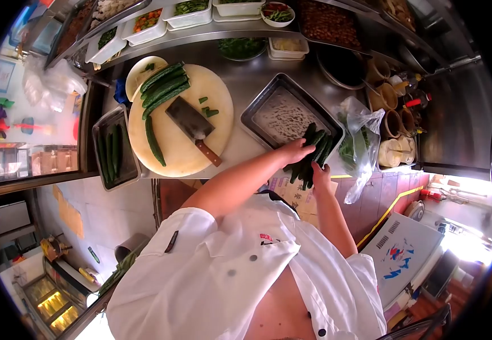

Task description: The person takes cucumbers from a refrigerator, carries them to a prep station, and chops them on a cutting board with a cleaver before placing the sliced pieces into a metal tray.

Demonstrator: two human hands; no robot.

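Left hand (pixel 299 151) and right hand (pixel 321 173) together clasp a bunch of cucumbers (pixel 321 148) over the near edge of the metal tray (pixel 277 107), probably because one alone couldn't keep them bundled.

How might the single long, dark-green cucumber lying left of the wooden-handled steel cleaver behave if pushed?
The cucumber would probably roll sideways, since its body is slim and rounded, though its slight curve may make it wobble. Its near end lies close to the rim of the round, pale cutting board, so a push that way could send it off.
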